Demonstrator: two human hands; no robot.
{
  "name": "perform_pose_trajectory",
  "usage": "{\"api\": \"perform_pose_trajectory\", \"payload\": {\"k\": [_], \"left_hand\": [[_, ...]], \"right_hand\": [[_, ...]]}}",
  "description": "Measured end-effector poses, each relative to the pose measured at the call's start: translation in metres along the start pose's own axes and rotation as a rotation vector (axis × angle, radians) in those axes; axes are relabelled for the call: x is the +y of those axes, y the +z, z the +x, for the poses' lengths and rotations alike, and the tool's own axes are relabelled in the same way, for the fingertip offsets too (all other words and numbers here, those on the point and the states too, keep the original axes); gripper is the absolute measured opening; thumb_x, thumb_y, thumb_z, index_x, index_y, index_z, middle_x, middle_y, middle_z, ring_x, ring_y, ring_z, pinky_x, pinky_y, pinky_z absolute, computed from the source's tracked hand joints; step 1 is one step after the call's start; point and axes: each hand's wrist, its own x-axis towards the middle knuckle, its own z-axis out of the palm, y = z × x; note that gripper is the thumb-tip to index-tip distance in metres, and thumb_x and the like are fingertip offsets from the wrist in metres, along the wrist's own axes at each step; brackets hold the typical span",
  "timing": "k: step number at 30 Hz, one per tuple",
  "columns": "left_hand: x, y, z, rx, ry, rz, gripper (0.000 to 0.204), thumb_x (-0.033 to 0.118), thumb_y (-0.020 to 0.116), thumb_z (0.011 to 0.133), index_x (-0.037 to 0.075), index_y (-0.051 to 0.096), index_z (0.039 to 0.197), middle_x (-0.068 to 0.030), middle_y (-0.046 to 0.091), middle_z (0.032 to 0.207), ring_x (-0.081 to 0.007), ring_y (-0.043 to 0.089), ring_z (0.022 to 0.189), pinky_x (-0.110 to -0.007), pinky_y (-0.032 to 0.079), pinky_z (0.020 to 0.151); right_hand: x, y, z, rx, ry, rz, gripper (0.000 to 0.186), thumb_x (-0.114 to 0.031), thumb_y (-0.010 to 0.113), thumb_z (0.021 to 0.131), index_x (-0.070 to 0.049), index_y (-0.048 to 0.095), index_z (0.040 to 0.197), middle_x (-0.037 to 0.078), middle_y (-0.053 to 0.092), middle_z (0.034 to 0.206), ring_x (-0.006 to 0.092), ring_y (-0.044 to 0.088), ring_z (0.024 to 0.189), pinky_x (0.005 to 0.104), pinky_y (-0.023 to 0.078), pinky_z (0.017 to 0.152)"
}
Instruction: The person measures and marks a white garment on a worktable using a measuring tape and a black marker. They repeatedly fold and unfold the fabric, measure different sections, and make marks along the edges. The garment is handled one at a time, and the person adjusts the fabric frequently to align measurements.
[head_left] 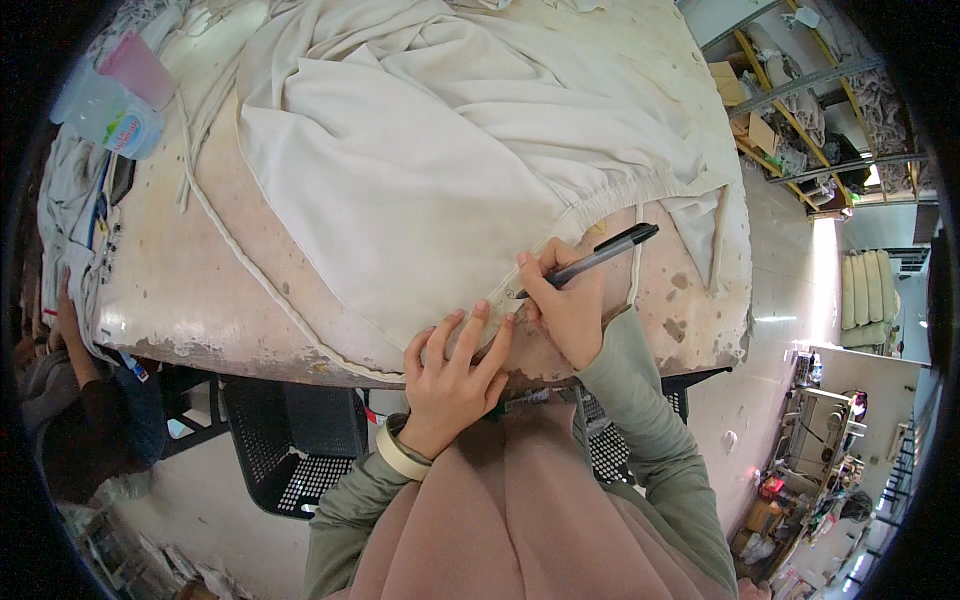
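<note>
Both hands work at the desk's near edge: my left hand [452,365] presses flat on the cream garment [430,170], my right hand [565,305] grips a black pen [590,258], tip at the hem. Marking seems underway; next I'd hold the cloth taut.

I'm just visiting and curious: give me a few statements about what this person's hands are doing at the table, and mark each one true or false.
1. The right hand holds a black pen. True.
2. The left hand lies flat with its fingers spread on the cream garment. True.
3. The pen's tip rests on a sheet of paper. False: it meets the garment near its gathered waistband.
4. The left wrist is bare. False: it wears a pale bangle.
5. A clear plastic bottle with a pink cap sits at the table's far left. True.
</note>
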Motion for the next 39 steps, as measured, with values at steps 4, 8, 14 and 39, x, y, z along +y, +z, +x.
{"api": "perform_pose_trajectory", "payload": {"k": [4,8,14,39], "left_hand": [[0.000,0.000,0.000,-0.010,-0.004,-0.004,0.051,0.024,0.060,0.071,0.026,0.063,0.122,-0.0022,0.054,0.130,-0.0249,0.051,0.110,-0.044,0.037,0.093],[-0.001,0.000,0.000,-0.010,-0.003,-0.014,0.049,0.026,0.060,0.071,0.024,0.064,0.119,-0.0022,0.053,0.131,-0.0251,0.051,0.111,-0.044,0.037,0.093],[-0.002,0.000,-0.001,-0.012,0.001,-0.038,0.042,0.030,0.061,0.074,0.019,0.065,0.115,-0.0023,0.053,0.133,-0.0248,0.050,0.113,-0.043,0.037,0.094],[-0.002,0.001,0.000,0.007,0.004,-0.021,0.034,0.032,0.059,0.077,0.021,0.067,0.109,-0.0016,0.054,0.132,-0.0254,0.051,0.112,-0.044,0.036,0.094]], "right_hand": [[0.002,0.003,-0.003,0.017,-0.195,-0.239,0.027,-0.014,0.067,0.083,-0.002,0.050,0.066,0.003,0.050,0.051,0.0072,0.045,0.045,0.0262,0.037,0.043],[0.007,0.004,-0.005,0.014,-0.216,-0.276,0.026,-0.016,0.069,0.080,-0.002,0.053,0.066,0.007,0.053,0.051,0.0110,0.048,0.045,0.0289,0.040,0.045],[0.010,0.004,-0.005,-0.036,-0.263,-0.308,0.027,-0.006,0.067,0.082,-0.001,0.047,0.064,0.000,0.045,0.053,0.0036,0.038,0.052,0.0228,0.033,0.045],[0.007,0.007,-0.001,0.023,-0.372,-0.455,0.024,-0.007,0.067,0.079,0.000,0.049,0.064,0.003,0.044,0.049,0.0062,0.037,0.047,0.0264,0.033,0.043]]}}
